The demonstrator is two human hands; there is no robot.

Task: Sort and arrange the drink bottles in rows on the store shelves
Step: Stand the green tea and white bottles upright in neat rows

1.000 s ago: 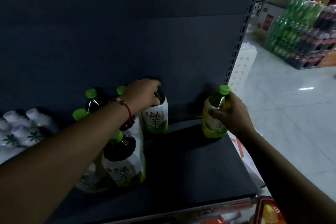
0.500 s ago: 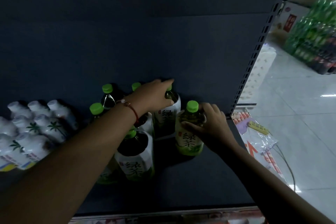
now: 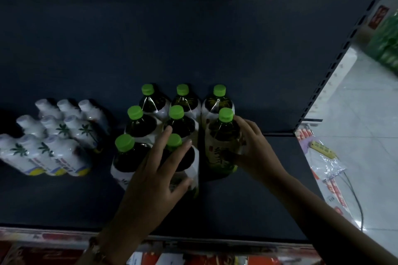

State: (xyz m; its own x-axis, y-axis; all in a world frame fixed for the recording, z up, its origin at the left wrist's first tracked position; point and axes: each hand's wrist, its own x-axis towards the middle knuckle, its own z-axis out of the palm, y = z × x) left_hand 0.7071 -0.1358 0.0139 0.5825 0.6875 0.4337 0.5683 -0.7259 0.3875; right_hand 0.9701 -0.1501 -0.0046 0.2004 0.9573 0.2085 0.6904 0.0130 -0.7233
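Eight green-capped tea bottles (image 3: pixel 176 118) stood upright on the dark shelf (image 3: pixel 247 204), packed close in three columns running front to back. We found the left hand (image 3: pixel 155 170) laid over the nearest bottle of the middle column, its fingers spread straight past the cap (image 3: pixel 174 141) and its thumb against the label. The right hand (image 3: pixel 254 146) gripped the front bottle of the right column (image 3: pixel 221 142) about its shoulder, fingers curled round it. The two hands were apart, each on a separate bottle. We noted a block of white bottles (image 3: pixel 51 135) with palm-tree labels to the left, well apart from the tea. A wrapped packet (image 3: pixel 325 161) lay on the pale floor (image 3: pixel 366 101) to the right.
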